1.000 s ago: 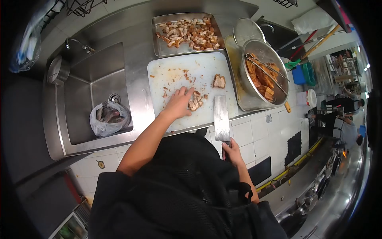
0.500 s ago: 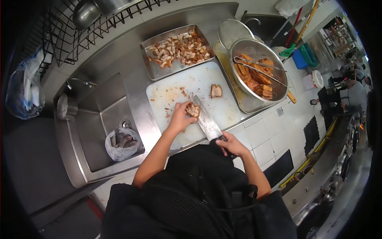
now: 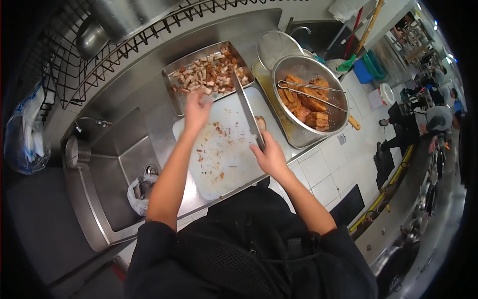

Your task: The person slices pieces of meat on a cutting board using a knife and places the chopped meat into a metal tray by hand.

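My right hand (image 3: 270,155) grips the handle of a cleaver (image 3: 245,104), whose blade now shows nearly edge-on and reaches toward the metal tray. My left hand (image 3: 197,110) is over the near edge of that tray (image 3: 173,99), its fingers smeared by motion, so I cannot tell whether they hold anything. Chopped roast pork pieces (image 3: 201,74) fill much of the tray. Below lies a white cutting board (image 3: 219,144) scattered with brown crumbs. A chunk of roast pork (image 3: 261,122) on the board is partly hidden by the cleaver.
On the right stands a metal bowl (image 3: 340,124) of larger pork slabs, with tongs (image 3: 318,97) across it. A strainer (image 3: 274,47) is behind it. To the left is a sink (image 3: 112,169) holding a plastic bag (image 3: 137,195). A wire rack (image 3: 109,62) hangs above. Other people are far right.
My left hand has gone from the board up to the tray, and the pork chunk beside the blade has left the board. The cleaver has been lifted and turned edge-on.
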`<act>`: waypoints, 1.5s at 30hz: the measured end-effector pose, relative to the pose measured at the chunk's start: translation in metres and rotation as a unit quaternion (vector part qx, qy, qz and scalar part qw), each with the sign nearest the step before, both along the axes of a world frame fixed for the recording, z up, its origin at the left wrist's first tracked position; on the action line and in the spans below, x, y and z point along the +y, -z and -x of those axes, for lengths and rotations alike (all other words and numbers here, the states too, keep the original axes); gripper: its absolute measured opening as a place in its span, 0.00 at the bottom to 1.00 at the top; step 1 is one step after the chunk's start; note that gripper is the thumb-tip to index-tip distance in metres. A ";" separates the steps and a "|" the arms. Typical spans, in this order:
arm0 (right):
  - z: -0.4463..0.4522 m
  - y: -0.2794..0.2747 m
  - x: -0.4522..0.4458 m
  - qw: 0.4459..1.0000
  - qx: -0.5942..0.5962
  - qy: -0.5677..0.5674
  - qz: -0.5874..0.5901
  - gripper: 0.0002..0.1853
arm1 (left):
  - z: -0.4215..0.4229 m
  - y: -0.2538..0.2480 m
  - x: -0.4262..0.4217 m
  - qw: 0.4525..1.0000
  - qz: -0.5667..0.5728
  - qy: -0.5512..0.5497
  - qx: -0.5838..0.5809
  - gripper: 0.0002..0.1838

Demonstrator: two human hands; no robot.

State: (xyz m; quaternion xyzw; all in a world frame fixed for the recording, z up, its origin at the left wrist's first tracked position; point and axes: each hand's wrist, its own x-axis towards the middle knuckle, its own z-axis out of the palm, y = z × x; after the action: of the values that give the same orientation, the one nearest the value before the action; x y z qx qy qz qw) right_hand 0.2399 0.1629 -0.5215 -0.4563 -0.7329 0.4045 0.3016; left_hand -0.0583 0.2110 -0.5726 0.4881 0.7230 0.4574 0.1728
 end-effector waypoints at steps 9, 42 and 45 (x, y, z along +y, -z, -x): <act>-0.156 0.015 -0.122 0.976 -0.146 0.122 0.109 0.25 | -0.118 0.012 -0.019 0.982 0.046 0.174 0.050 0.22; -0.071 -0.025 -0.066 0.958 -0.233 -0.151 0.074 0.16 | -0.128 0.006 -0.153 0.970 0.188 0.143 0.060 0.28; -0.058 -0.041 -0.064 0.934 -0.296 -0.201 0.020 0.15 | -0.130 -0.003 -0.150 0.968 0.190 0.131 0.102 0.26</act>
State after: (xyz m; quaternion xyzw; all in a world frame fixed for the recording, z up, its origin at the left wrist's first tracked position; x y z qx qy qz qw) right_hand 0.2980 0.0991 -0.4807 -0.4043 -0.8573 0.3177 -0.0252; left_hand 0.0720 0.0611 -0.5699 0.5804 0.7404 0.2330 0.2464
